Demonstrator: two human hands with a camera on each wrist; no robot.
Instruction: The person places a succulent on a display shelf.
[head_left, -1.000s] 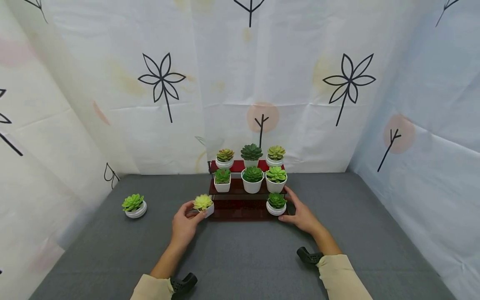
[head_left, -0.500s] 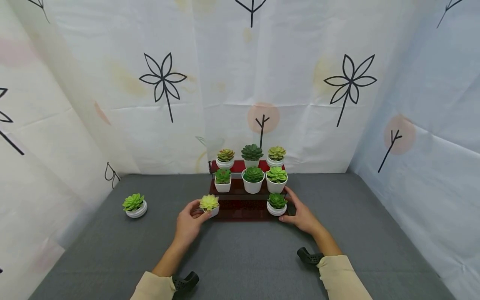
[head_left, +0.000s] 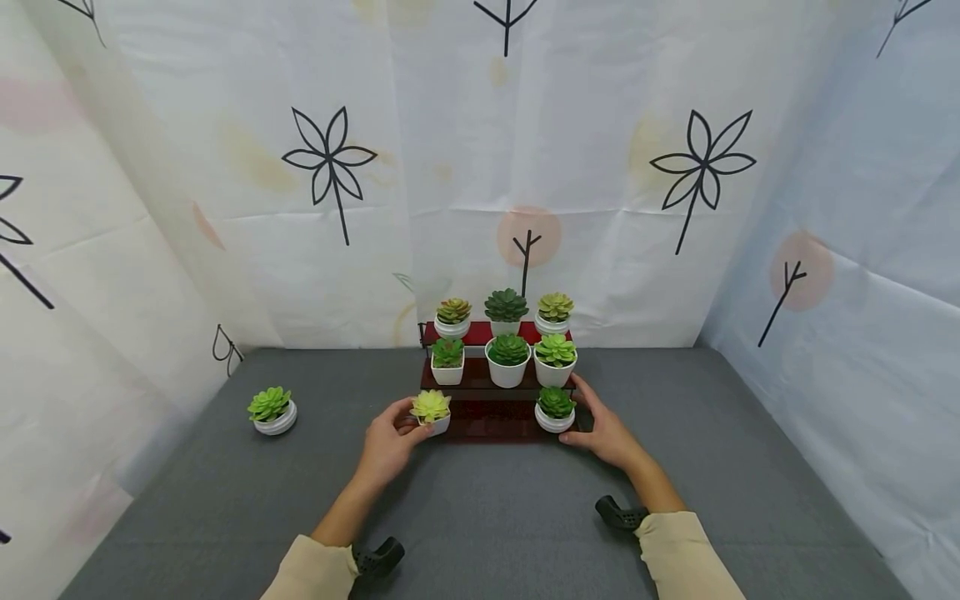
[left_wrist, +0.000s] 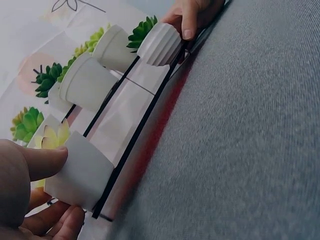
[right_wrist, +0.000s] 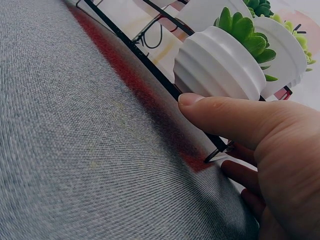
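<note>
My left hand (head_left: pixel 388 446) holds a yellow-green potted succulent (head_left: pixel 432 408) at the left end of the bottom tier of a dark red three-tier shelf (head_left: pixel 491 422). In the left wrist view, thumb and fingers pinch its square white pot (left_wrist: pixel 82 170), whose base is at the tier's front edge; I cannot tell if it rests there. My right hand (head_left: pixel 611 437) grips the shelf's right end, thumb at the front edge, below a green succulent in a ribbed white pot (head_left: pixel 555 407). The right wrist view has the thumb by that ribbed pot (right_wrist: pixel 217 65) and the other fingers around the corner.
On the middle tier stand three potted succulents, including a green one in a round pot (head_left: pixel 507 362); three more line the top tier (head_left: pixel 477 332). Another potted succulent (head_left: pixel 273 411) sits far left on the grey cloth (head_left: pixel 480 517). Patterned curtains enclose the table.
My left hand has carried the yellow-green succulent rightward, from the shelf's left side to over the bottom tier's left end. The right hand has kept its place on the shelf.
</note>
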